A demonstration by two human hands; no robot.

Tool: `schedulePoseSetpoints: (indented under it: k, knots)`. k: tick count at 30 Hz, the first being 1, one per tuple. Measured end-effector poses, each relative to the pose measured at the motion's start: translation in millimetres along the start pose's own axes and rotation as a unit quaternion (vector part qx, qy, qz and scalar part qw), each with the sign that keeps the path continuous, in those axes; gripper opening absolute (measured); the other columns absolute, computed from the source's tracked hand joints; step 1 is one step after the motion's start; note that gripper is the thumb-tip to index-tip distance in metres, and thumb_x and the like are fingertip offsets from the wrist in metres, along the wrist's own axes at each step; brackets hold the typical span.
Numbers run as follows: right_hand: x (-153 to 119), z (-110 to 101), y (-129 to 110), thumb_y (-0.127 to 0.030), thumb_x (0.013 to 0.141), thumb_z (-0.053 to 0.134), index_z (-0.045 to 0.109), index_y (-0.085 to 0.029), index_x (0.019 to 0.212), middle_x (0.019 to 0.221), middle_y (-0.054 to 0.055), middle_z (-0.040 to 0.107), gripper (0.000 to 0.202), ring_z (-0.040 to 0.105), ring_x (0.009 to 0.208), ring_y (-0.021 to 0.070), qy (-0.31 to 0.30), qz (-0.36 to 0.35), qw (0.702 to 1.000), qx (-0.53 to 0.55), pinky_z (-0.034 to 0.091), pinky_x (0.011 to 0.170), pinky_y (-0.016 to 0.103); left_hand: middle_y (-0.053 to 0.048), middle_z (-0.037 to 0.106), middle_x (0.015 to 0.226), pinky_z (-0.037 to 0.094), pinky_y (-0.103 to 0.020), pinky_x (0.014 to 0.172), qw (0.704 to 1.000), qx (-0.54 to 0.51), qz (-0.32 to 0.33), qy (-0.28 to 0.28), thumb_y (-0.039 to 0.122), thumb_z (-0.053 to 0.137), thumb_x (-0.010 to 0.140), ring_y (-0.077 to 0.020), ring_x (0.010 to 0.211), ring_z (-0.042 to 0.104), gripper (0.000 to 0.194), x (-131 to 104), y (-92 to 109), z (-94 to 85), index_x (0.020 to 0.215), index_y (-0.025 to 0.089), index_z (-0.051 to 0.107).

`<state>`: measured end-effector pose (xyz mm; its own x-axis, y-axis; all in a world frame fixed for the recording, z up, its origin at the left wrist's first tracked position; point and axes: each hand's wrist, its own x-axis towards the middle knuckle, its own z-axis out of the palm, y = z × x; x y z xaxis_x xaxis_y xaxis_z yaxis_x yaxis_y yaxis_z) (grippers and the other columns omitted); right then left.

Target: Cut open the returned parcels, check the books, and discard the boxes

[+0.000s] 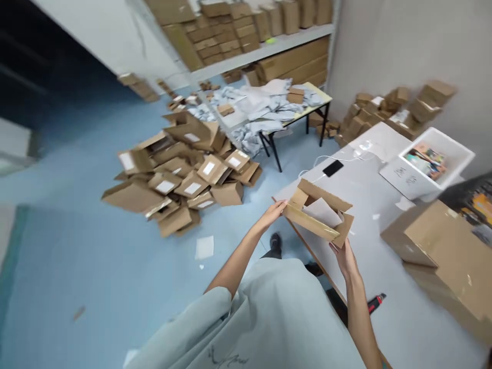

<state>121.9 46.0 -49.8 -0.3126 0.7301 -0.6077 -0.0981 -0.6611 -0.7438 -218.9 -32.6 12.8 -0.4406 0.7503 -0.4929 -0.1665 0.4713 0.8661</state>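
Note:
An open cardboard box [312,221] with its flaps raised is held between my two hands above the near edge of the white table. White paper [323,211] lies inside it. My left hand [273,212] grips the box's left end, fingers against the side. My right hand [344,254] holds its right end from below, close to a flap. Whatever lies under the paper is hidden.
On the white table [415,312] are a black phone [332,168] with a cable, a red-black cutter [375,303], a white foam box [418,177] and a large carton [446,246]. Many cardboard boxes [192,184] are heaped on the blue floor at left.

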Motion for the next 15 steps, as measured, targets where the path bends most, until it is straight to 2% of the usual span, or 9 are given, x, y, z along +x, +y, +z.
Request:
schedulePoseSetpoints:
  k: [3, 6, 11, 15]
  knots:
    - [8.6, 75.5, 8.1, -0.084, 0.093, 0.073, 0.072, -0.046, 0.158, 0.17, -0.002, 0.068, 0.075, 0.06, 0.161, 0.0299, -0.051, -0.001, 0.997, -0.053, 0.057, 0.129, 0.049, -0.013, 0.077, 0.147, 0.056, -0.045, 0.118, 0.997, -0.052, 0.017, 0.05, 0.082, 0.069, 0.093, -0.035, 0.145, 0.065, 0.072, -10.7, -12.8, -74.6, 0.13, 0.022, 0.08]
    - [19.7, 160.9, 22.3, -0.081, 0.094, 0.074, 0.072, -0.046, 0.156, 0.172, -0.002, 0.065, 0.071, 0.059, 0.162, 0.0299, -0.091, 0.001, 0.991, -0.103, 0.059, 0.127, 0.05, -0.013, 0.078, 0.145, 0.056, -0.044, 0.117, 0.988, -0.1, 0.035, 0.112, 0.08, 0.068, 0.094, -0.0341, 0.142, 0.066, 0.069, -22.7, -30.1, -157.2, 0.13, 0.022, 0.08]
    - [43.7, 302.8, 54.8, -0.069, 0.093, 0.078, 0.083, -0.039, 0.133, 0.154, 0.001, 0.079, 0.05, 0.073, 0.147, 0.0309, -0.164, -0.01, 0.968, -0.19, 0.062, 0.122, 0.047, -0.014, 0.08, 0.142, 0.052, -0.051, 0.125, 0.967, -0.157, 0.063, 0.192, 0.084, 0.071, 0.091, -0.038, 0.143, 0.067, 0.074, -55.9, -64.0, -288.5, 0.126, 0.02, 0.081]
    - [61.7, 402.2, 91.0, -0.07, 0.085, 0.085, 0.084, -0.036, 0.125, 0.146, 0.004, 0.083, 0.053, 0.073, 0.146, 0.0331, -0.232, 0.03, 0.944, -0.234, 0.06, 0.125, 0.052, -0.015, 0.081, 0.144, 0.046, -0.055, 0.132, 0.941, -0.187, 0.072, 0.273, 0.087, 0.071, 0.091, -0.0401, 0.147, 0.066, 0.076, -91.3, -97.4, -373.4, 0.124, 0.019, 0.083]
